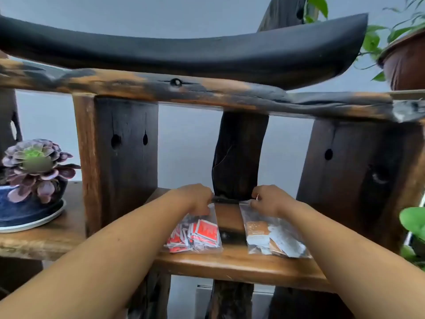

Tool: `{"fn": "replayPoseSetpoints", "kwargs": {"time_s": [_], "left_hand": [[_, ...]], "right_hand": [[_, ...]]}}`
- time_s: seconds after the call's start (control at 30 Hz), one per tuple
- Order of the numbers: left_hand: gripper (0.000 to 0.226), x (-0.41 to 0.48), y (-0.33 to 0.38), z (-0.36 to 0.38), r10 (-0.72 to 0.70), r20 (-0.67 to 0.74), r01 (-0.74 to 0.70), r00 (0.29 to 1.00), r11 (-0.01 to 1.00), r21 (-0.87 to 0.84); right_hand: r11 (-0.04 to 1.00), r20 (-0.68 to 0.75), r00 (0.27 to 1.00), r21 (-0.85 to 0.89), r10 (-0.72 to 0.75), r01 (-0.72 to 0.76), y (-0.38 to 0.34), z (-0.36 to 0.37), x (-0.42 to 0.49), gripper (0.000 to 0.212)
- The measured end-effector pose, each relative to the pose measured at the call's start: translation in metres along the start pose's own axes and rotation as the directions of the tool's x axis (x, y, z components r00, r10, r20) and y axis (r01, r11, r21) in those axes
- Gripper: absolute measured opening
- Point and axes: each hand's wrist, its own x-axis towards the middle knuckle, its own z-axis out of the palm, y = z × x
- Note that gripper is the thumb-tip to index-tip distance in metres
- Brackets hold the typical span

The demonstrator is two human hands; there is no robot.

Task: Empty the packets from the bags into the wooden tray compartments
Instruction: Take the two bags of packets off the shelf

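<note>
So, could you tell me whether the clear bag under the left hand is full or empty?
Full: the clear plastic bag lies flat on the brown wooden shelf, red-and-white packets bunched inside.

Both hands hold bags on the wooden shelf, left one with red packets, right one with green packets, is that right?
Not quite. In the head view the right hand grips a bag of brown and white packets, not green. The left hand does hold the bag of red packets, and both bags rest on the wooden shelf.
</note>
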Motion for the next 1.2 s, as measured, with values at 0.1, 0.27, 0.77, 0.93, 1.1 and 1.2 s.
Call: {"fn": "replayPoseSetpoints", "kwargs": {"time_s": [0.1,0.27,0.77,0.93,1.1,1.2], "left_hand": [[0.039,0.015,-0.005,0.010,-0.016,-0.028,0.014,0.999,0.999,-0.048],[0.040,0.029,-0.013,0.031,0.006,-0.140,-0.016,0.990,0.997,-0.070],[0.039,-0.005,-0.021,0.010,-0.079,-0.271,0.025,0.959,0.980,-0.196],[0.047,-0.054,-0.019,-0.048,-0.079,-0.298,0.002,0.951,0.968,-0.251],[0.053,-0.132,-0.006,-0.089,-0.084,-0.350,0.002,0.933,0.974,-0.227],[0.054,-0.188,-0.001,-0.099,-0.140,-0.332,0.074,0.933,0.977,-0.202]], "right_hand": [[1.000,-0.053,0.999,-0.030,-0.010,0.009,0.008,0.010,0.011,0.026],[0.999,-0.059,0.998,-0.020,0.031,-0.033,0.015,0.019,0.019,0.037],[0.997,-0.229,0.973,0.083,0.016,0.004,0.007,-0.011,-0.020,0.043],[0.994,-0.276,0.960,0.090,-0.035,0.062,-0.022,-0.068,-0.051,0.057],[0.986,-0.296,0.945,0.055,-0.136,0.159,-0.054,-0.098,-0.093,0.064],[0.965,-0.306,0.928,0.081,-0.214,0.250,-0.075,-0.102,-0.122,0.064]]}}
